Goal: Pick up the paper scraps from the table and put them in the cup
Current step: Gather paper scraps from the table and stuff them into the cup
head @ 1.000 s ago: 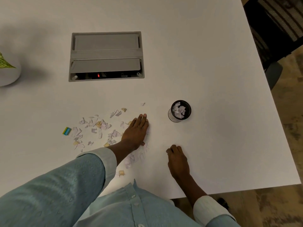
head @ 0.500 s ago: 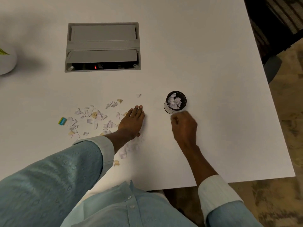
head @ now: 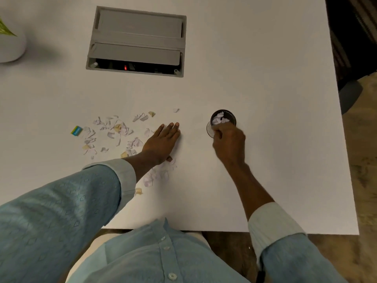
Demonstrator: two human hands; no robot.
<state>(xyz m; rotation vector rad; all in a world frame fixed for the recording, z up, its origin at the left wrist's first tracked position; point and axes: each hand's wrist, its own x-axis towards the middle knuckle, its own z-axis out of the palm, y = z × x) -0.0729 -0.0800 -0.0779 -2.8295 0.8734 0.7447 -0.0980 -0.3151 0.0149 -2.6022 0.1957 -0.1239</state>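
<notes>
Torn white and tan paper scraps lie scattered on the white table, left of centre. More scraps sit under my left wrist. My left hand lies flat, palm down, fingers straight, at the right edge of the scatter. A small dark-rimmed cup stands to the right, with white scraps inside. My right hand is bunched over the cup's near rim, and bits of white paper show at its fingertips.
A small blue and yellow piece lies at the left end of the scatter. A grey recessed cable box is set into the table farther back. A white planter stands far left. The table's edge runs along the right, with a dark chair beyond.
My right hand moved from the table's near edge up to the cup with its fingers bunched. My left hand stayed flat on the scraps.
</notes>
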